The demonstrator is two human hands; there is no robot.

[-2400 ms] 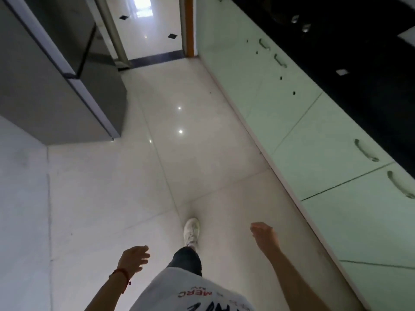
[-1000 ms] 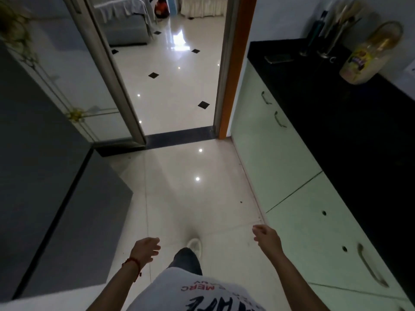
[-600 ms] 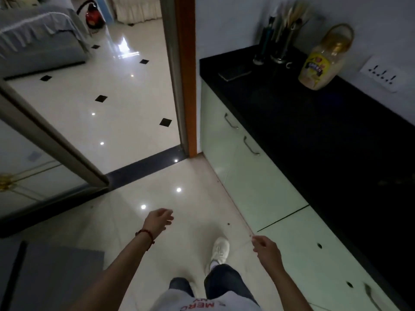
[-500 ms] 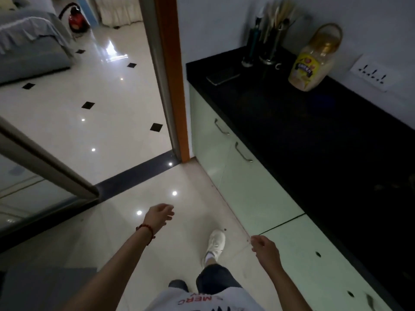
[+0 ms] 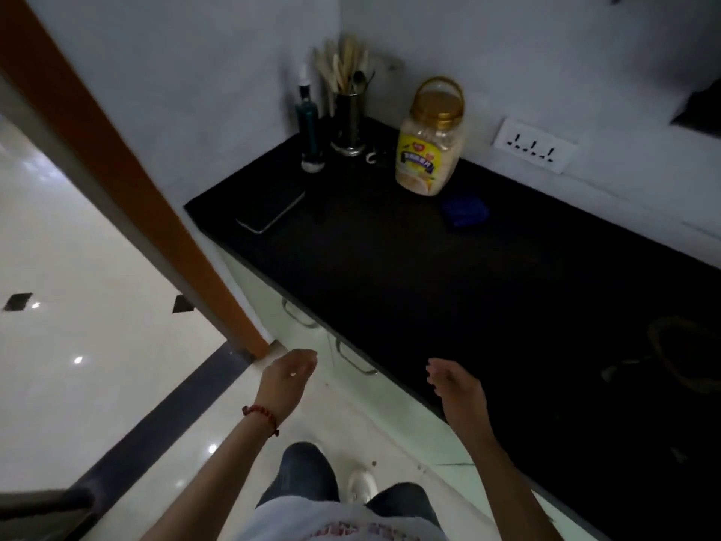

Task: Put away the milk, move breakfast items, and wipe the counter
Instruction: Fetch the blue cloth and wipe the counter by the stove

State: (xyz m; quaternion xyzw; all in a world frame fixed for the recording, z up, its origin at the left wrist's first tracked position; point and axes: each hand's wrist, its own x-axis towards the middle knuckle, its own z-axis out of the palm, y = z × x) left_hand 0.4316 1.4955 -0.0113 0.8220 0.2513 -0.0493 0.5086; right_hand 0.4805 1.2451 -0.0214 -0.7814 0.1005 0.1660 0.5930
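Observation:
The black counter (image 5: 429, 275) runs from the corner toward the right. On it stands a clear jar (image 5: 429, 146) with a gold lid and yellow label, near the back wall. A crumpled blue cloth (image 5: 465, 212) lies just right of the jar. My left hand (image 5: 286, 378) hovers empty over the floor in front of the counter edge, fingers loosely apart. My right hand (image 5: 456, 388) hangs empty at the counter's front edge, fingers apart. No milk is in view.
A phone (image 5: 271, 210) lies near the counter's left end. A dark bottle (image 5: 310, 126) and a utensil holder (image 5: 349, 119) stand in the corner. An orange door frame (image 5: 128, 181) borders the left. Pale green cabinet doors with handles (image 5: 355, 363) sit below. A dim round object (image 5: 686, 357) rests at far right.
I have walked and turned toward the counter's corner end. The jar, phone and cloth are nearer and more central. Both hands have risen and stayed empty.

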